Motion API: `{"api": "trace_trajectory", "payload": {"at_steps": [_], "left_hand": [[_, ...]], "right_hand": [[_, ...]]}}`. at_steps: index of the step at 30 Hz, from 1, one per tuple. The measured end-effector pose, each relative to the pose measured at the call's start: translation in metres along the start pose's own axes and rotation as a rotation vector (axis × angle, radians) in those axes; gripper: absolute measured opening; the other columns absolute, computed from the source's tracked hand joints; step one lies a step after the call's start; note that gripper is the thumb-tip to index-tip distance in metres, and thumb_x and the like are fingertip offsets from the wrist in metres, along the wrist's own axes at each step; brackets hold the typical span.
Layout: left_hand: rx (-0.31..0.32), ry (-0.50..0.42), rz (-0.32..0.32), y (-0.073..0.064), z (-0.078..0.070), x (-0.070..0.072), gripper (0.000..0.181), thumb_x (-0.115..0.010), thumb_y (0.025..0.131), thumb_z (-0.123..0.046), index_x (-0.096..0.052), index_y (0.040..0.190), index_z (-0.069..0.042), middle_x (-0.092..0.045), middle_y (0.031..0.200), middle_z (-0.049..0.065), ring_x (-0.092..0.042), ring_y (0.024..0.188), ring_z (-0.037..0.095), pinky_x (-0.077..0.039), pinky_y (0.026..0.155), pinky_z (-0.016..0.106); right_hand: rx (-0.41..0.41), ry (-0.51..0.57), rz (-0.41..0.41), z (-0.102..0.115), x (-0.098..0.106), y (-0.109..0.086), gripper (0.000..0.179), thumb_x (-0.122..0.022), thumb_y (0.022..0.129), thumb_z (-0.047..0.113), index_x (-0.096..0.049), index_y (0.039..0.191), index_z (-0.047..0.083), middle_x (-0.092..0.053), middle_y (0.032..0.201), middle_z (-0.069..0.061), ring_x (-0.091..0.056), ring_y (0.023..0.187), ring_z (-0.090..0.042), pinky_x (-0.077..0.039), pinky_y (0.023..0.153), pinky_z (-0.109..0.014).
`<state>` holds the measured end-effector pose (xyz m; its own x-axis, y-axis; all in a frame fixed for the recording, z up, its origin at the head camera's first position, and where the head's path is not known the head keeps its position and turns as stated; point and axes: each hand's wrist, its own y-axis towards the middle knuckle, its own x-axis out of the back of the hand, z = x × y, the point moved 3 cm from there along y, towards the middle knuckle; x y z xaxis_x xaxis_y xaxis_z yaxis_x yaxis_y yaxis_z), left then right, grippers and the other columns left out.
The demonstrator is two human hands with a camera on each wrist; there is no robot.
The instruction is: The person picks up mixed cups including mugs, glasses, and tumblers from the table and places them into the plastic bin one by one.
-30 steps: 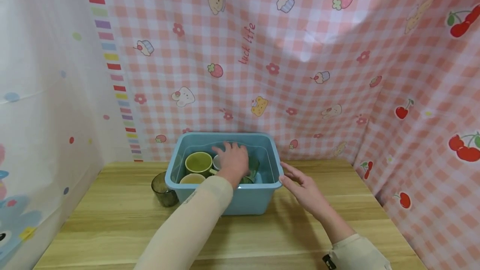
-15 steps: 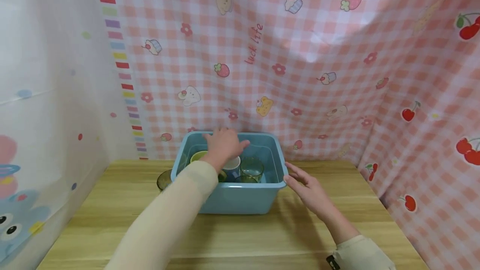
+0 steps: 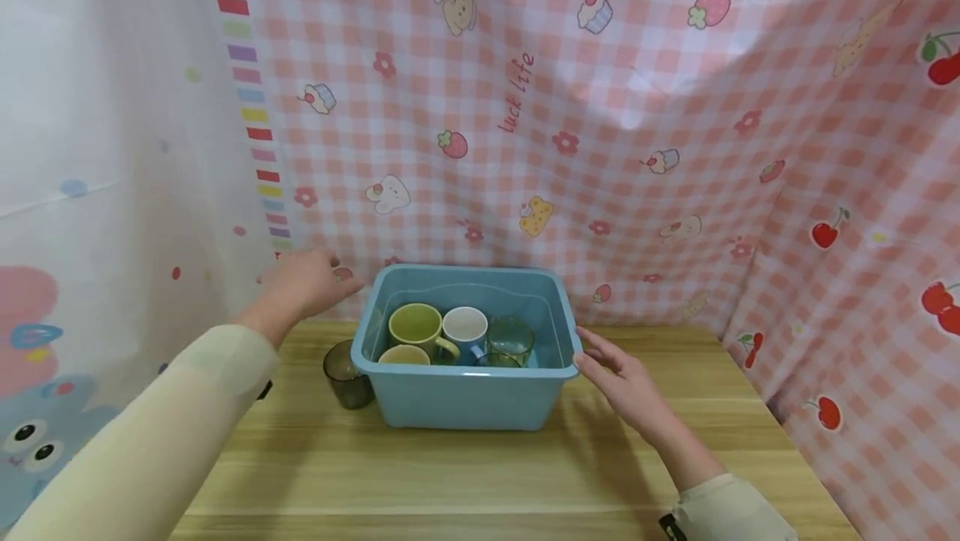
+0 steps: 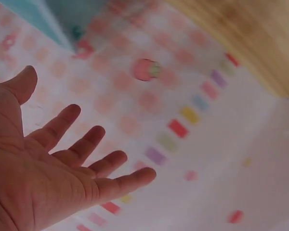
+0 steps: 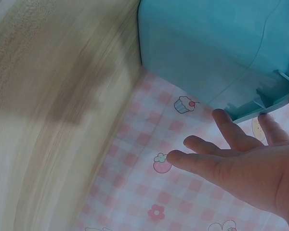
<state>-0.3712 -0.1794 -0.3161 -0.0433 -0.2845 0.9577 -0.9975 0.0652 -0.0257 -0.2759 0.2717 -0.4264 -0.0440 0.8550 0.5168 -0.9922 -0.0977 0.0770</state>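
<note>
A light blue plastic bin (image 3: 465, 399) stands on the wooden table, holding several cups. Inside it are a green mug (image 3: 416, 324), a cream-rimmed cup (image 3: 405, 355), a white-and-blue mug (image 3: 465, 324) and clear green glasses (image 3: 512, 337). My left hand (image 3: 300, 287) hovers left of the bin with nothing in it; its fingers spread loosely in the left wrist view (image 4: 53, 163). Just below that hand, a dark smoky glass (image 3: 348, 378) stands against the bin's left side. My right hand (image 3: 626, 387) touches the bin's right rim with its fingertips, fingers mostly straight.
A pink checked curtain (image 3: 480, 107) hangs behind the table and along the right side. White printed cloth (image 3: 112, 149) covers the left. Bare wood (image 3: 465, 483) lies in front of the bin.
My left hand has come up out of the bin and swung left past its rim, uncovering the mugs and glasses. My right hand has stayed at the right rim.
</note>
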Motion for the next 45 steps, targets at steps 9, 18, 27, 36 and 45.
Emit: {"api": "trace_trajectory", "payload": {"at_steps": [9,18,27,36,45], "left_hand": [[-0.125,0.087,0.029,-0.028,0.055,-0.03,0.075,-0.07,0.101,-0.049,-0.059,0.143,0.012,-0.063,0.143,0.033,-0.057,0.132,0.057,-0.05,0.107,0.068],[-0.142,0.067,0.115,-0.045,0.064,-0.066,0.099,-0.087,0.083,-0.06,-0.053,0.153,0.003,-0.06,0.149,0.031,-0.058,0.132,0.058,-0.055,0.091,0.072],[-0.156,0.091,0.09,-0.046,0.057,-0.078,0.11,-0.092,0.073,-0.064,-0.05,0.157,-0.004,-0.058,0.151,0.03,-0.056,0.134,0.058,-0.051,0.092,0.079],[-0.16,0.1,0.062,-0.044,0.051,-0.088,0.111,-0.09,0.075,-0.065,-0.049,0.157,-0.003,-0.057,0.154,0.03,-0.054,0.134,0.06,-0.047,0.096,0.082],[-0.166,0.085,0.046,-0.036,0.048,-0.098,0.11,-0.091,0.075,-0.064,-0.05,0.156,-0.004,-0.057,0.154,0.028,-0.053,0.137,0.058,-0.043,0.099,0.085]], "right_hand": [[0.003,-0.012,-0.004,-0.003,-0.001,0.0,0.062,-0.06,0.109,0.048,-0.045,0.164,0.026,-0.061,0.153,-0.021,-0.055,0.146,-0.04,-0.047,0.117,-0.063],[-0.008,0.003,-0.008,-0.003,-0.001,0.003,0.062,-0.061,0.108,0.05,-0.046,0.164,0.028,-0.062,0.152,-0.02,-0.055,0.145,-0.04,-0.046,0.117,-0.064],[-0.014,0.007,0.0,-0.003,0.0,0.002,0.063,-0.06,0.108,0.051,-0.045,0.164,0.028,-0.06,0.154,-0.021,-0.054,0.146,-0.041,-0.046,0.118,-0.064],[-0.003,-0.001,0.006,-0.003,0.0,0.002,0.062,-0.06,0.108,0.05,-0.045,0.164,0.028,-0.06,0.155,-0.021,-0.053,0.147,-0.041,-0.045,0.118,-0.066],[0.005,-0.013,0.005,-0.003,0.0,0.003,0.061,-0.06,0.108,0.049,-0.045,0.164,0.028,-0.061,0.154,-0.02,-0.054,0.146,-0.041,-0.046,0.117,-0.066]]}}
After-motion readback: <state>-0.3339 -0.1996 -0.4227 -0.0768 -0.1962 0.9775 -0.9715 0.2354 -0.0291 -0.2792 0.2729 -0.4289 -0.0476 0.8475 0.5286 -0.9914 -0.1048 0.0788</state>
